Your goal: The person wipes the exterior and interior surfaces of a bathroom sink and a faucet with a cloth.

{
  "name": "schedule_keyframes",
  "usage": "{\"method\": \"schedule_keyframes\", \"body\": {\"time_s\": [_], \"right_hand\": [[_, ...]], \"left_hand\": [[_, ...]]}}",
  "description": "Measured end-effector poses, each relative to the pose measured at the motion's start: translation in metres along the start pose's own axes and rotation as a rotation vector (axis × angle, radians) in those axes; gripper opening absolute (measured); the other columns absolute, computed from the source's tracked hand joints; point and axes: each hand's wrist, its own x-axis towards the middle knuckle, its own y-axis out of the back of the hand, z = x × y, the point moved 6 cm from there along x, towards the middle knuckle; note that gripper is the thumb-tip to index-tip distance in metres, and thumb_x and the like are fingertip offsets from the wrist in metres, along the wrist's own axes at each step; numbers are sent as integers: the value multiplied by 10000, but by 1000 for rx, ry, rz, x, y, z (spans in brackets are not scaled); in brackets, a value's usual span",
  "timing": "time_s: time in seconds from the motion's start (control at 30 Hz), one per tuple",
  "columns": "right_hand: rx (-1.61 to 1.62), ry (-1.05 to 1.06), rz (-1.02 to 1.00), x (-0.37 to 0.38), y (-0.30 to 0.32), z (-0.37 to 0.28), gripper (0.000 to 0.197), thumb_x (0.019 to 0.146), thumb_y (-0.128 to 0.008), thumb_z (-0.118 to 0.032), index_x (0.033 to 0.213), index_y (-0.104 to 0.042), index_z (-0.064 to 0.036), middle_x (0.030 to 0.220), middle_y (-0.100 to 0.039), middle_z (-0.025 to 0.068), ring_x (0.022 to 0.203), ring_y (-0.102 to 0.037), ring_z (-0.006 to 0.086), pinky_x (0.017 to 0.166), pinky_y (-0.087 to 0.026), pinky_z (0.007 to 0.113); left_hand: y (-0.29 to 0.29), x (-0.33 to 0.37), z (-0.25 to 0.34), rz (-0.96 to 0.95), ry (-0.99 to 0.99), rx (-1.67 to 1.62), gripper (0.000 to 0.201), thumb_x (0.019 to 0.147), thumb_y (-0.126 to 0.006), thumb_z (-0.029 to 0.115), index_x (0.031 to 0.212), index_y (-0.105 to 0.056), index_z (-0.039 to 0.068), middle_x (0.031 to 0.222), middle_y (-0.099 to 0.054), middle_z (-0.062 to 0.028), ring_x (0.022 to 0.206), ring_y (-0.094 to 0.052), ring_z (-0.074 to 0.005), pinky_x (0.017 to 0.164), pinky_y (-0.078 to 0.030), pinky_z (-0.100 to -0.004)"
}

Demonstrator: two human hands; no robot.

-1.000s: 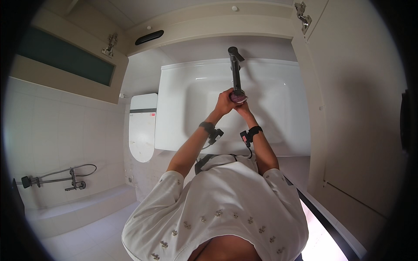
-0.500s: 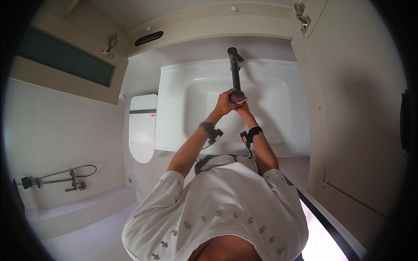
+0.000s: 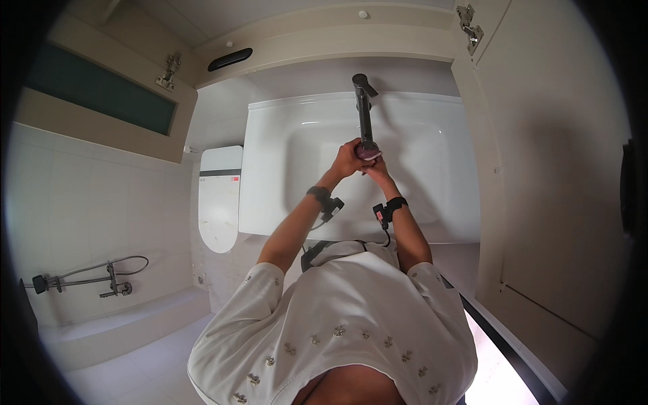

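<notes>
- Tiled wall (image 3: 101, 196), far left
- White sink (image 3: 260, 209) in front
- Toilet (image 3: 219, 216) left of it
- Dark tap (image 3: 364, 118) over the basin
- Left hand (image 3: 346, 162) closed round the purple thing (image 3: 366, 154); right hand (image 3: 376, 170) against it, grip hidden
- Purple thing right under the spout

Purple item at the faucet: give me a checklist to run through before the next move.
1. Left hand holding the purple item: ok, at its left side.
2. Right hand gripping it: cannot tell, fingers partly hidden.
3. Item lined up with the end of the faucet: ok, they overlap in this view.
4. Both hands over the white basin: ok.
5. Water running: cannot tell, no stream is discernible.
6. Black straps around both wrists: ok.
</notes>
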Motion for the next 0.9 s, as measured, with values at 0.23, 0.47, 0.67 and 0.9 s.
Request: {"method": "schedule_keyframes", "body": {"time_s": [0.23,0.47,0.67,0.9], "right_hand": [[136,187,3,-29,-18,-38,521,874,-709,-156,1347,-498,-100,1185,-627,83,1054,-618,203,862,-533,426],[-863,622,135,-71,-51,-94,921,581,-946,-132,1373,-486,-36,1211,-666,139,1085,-673,330,913,-553,417],[-976,350,307,-77,-52,-90,804,664,-884,-213,1350,-508,-28,1115,-708,157,1044,-686,344,874,-560,418],[-711,99,239,-47,-8,-39,483,711,-840,-222,1106,-634,-35,845,-722,87,745,-707,194,641,-566,344]], "left_hand": [[7,6,-5,159,-13,-144,521,684,-869,101,1153,-663,9,975,-742,-89,880,-691,-171,832,-570,-330],[11,15,-35,225,119,-230,530,672,-864,77,1165,-686,0,1015,-743,-88,909,-689,-159,839,-569,-318],[8,11,-45,210,170,-272,530,683,-887,110,1162,-687,2,1009,-739,-85,904,-686,-154,832,-568,-316],[-7,12,-27,91,123,-307,560,706,-899,153,1181,-661,-24,1025,-727,-88,916,-679,-159,852,-562,-314]]}}
